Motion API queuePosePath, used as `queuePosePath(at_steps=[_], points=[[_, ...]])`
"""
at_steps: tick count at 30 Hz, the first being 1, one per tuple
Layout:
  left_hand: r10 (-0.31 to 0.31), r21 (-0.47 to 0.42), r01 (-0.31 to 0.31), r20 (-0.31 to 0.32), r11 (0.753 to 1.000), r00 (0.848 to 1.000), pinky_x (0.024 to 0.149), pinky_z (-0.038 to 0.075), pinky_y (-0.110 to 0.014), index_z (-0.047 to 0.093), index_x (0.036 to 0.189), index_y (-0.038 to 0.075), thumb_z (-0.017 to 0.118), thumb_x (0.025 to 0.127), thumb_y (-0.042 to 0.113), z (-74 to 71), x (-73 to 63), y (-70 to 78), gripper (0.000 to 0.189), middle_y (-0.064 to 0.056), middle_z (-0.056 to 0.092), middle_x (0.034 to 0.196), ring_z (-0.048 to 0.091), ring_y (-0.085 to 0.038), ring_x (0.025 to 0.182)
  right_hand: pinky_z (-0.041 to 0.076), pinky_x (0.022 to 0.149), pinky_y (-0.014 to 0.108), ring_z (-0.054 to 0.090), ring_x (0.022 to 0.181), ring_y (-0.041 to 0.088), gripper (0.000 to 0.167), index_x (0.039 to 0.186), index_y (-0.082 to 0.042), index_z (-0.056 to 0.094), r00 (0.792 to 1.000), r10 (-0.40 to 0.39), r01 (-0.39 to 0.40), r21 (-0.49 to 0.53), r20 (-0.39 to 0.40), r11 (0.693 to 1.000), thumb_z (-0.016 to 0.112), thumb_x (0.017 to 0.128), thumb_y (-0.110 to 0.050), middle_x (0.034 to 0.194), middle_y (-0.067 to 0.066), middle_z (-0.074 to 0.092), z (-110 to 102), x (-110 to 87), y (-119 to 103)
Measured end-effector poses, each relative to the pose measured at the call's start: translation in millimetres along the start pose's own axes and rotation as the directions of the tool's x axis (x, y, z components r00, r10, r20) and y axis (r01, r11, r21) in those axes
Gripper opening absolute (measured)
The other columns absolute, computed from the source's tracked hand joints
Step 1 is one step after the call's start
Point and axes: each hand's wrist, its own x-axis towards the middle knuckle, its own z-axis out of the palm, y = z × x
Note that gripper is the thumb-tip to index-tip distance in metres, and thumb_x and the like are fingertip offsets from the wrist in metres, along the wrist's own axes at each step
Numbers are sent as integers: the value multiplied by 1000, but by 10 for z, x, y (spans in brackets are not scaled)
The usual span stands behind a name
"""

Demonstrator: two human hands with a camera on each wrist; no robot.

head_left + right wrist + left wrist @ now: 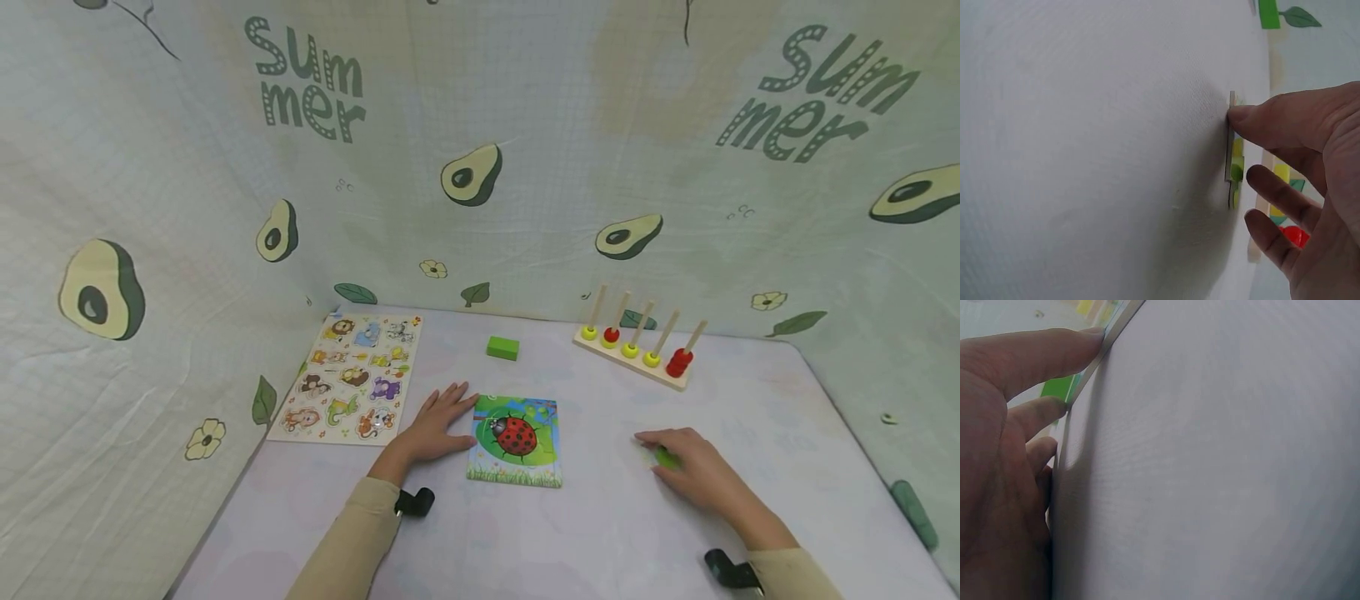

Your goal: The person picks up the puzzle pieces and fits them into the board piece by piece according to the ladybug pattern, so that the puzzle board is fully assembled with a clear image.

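My left hand [433,429], its fingers spread, rests on the table at the left side of a square ladybug picture puzzle [516,440]. In the left wrist view, the thumb [1054,356] and a fingertip touch the puzzle's edge. Off to the right, my right hand [693,471] pinches a small, flat, green-and-yellow puzzle piece [1237,165] low over the table. Its thumb [1272,120] lies against the piece's edge, while two other fingers stand apart from it. The hand hides most of the piece in the head view. A second thin piece [1233,197] shows just beyond it.
An animal picture board [348,379] lies at the left. A green block [502,348] sits behind the ladybug puzzle. At the back right stands a wooden peg rack [628,358] with red and yellow beads. A patterned cloth [540,100] hangs behind the table.
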Motion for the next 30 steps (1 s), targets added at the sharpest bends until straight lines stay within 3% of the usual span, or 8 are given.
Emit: queuePosePath(at_steps=[5,14,23,30], points=[[11,4,-11,-9,1000,1000,127,3,-49,38,159,18,68,93,44,17,11,-5,77,-7,20,169,9,-27,157,47,97,64,56,118,41,49,133,-10,66,1000,19,-19,-20,-3,1000,81,86,-14,128,16,63,-8,-6,5],[-3,12,3,1,1000,1000,127,2,-48,37,160,19,68,94,44,10,4,-1,77,-7,19,169,8,-27,157,51,84,59,54,100,34,77,134,3,59,970,244,-243,-29,-1,969,80,83,-50,114,21,57,-34,-43,81],[2,7,-2,-8,1000,1000,127,2,-49,37,159,19,68,94,44,16,-3,-7,77,-6,19,169,8,-26,157,52,86,55,58,101,33,59,118,4,62,962,271,-272,41,28,961,81,85,-42,111,17,60,-27,-12,59],[-10,21,10,1,1000,1000,127,0,-46,35,160,21,68,94,46,21,1,-8,78,-4,17,170,5,-23,157,54,87,52,61,101,32,56,116,4,56,962,271,-274,109,42,955,82,86,-36,111,18,61,-19,-4,91]])
